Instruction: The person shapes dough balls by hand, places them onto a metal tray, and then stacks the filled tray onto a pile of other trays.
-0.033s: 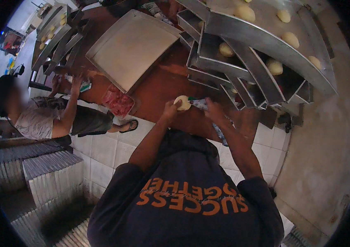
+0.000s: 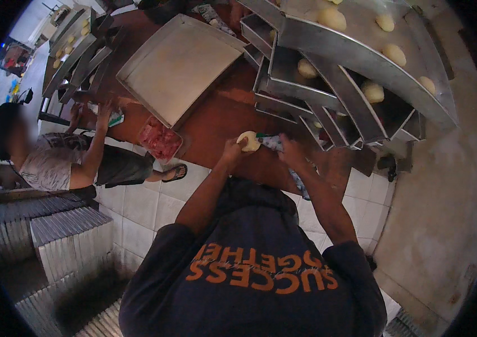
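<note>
My left hand (image 2: 233, 151) is closed on a round piece of pale dough (image 2: 248, 141), held up over the front edge of the reddish-brown table. Closed around a patterned piping bag (image 2: 273, 142) is my right hand (image 2: 292, 150). The bag's green-edged tip touches or nearly touches the dough's right side; I cannot tell which. Its tail hangs below my right wrist. To the left of my hands, a clear tub (image 2: 161, 139) of red, shredded-looking filling stands at the table edge.
A shallow metal tray (image 2: 181, 62) lies ahead on the table. Stacked metal trays (image 2: 356, 48) with dough balls rise at the right. On the left another person (image 2: 53, 157) works with both hands at the table. A second patterned bag (image 2: 215, 20) lies at the far side.
</note>
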A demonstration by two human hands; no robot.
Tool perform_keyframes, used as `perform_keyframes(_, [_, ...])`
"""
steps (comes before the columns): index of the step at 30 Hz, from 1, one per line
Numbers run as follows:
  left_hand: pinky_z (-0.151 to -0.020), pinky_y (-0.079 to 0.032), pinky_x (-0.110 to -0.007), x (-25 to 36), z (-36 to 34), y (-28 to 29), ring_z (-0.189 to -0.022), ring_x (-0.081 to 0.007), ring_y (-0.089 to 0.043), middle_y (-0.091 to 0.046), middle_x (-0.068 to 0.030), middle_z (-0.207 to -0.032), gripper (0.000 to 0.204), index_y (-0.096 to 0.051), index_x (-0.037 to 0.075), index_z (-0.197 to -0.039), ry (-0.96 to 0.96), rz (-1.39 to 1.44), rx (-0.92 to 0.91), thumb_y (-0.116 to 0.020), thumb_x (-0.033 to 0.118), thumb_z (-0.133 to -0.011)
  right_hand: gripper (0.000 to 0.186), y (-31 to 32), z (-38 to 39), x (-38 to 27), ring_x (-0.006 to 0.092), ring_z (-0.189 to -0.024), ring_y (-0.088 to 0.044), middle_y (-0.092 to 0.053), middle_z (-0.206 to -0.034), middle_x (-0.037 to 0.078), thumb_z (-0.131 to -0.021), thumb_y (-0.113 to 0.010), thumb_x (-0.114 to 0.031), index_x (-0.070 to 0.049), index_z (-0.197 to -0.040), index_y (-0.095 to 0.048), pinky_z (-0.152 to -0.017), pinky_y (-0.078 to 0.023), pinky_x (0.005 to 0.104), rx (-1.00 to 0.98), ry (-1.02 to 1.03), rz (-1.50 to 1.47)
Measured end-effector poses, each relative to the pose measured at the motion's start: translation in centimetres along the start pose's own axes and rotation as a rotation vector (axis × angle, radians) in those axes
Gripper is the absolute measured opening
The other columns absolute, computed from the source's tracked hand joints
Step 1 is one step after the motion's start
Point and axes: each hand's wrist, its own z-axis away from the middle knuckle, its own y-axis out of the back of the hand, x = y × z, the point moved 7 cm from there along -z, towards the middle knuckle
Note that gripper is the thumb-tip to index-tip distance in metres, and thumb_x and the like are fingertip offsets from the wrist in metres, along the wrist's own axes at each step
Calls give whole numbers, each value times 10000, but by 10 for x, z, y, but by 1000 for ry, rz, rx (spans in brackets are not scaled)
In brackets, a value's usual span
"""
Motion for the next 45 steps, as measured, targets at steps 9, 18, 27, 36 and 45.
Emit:
perform_keyframes(9, [-785,-499,-378,16,3,8,-957,-267,-552,-519,-145,-1090,341,-448,-31,-1120,-269,-139,-31,-483,201,-873,499,12,3,-11,398,-819,-568,-591,-860,220,-677,-611,-127,-53,-1145,-452,-748,-452,460,137,9,36])
perform_keyframes(18, [-865,-434,-370,39,50,-10,-1054,-224,-492,-505,-88,-1146,436,-433,44,-1177,85,443,-378,-444,367,-885,348,4,-21,-69,224,-871,-568,-590,-955,89,-778,-600,-116,26,-1087,-525,-829,-429,327,-106,-115,-1113])
perform_keyframes(27, [-931,-369,-354,121,112,-69,-1047,-208,-473,-496,-77,-1126,532,-375,110,-1243,-179,738,-494,-357,494,-874,181,116,19,-184,176,-819,-578,-614,-834,77,-723,-625,-36,3,-899,-611,-762,-458,296,681,406,-298])
perform_keyframes(36, [-791,-459,-326,104,85,-60,-918,-191,-533,-521,-70,-1034,336,-443,104,-1103,-98,710,-391,-496,327,-857,155,115,26,-194,228,-836,-569,-575,-894,98,-694,-643,-40,-18,-842,-604,-732,-465,299,418,285,-598])
perform_keyframes(45, [-720,-464,-271,141,122,-63,-875,-161,-531,-502,-94,-987,530,-377,10,-1139,-287,40,-36,-674,125,-716,166,118,20,-172,187,-795,-545,-561,-872,108,-662,-673,-31,-13,-779,-556,-676,-447,284,411,261,-726])
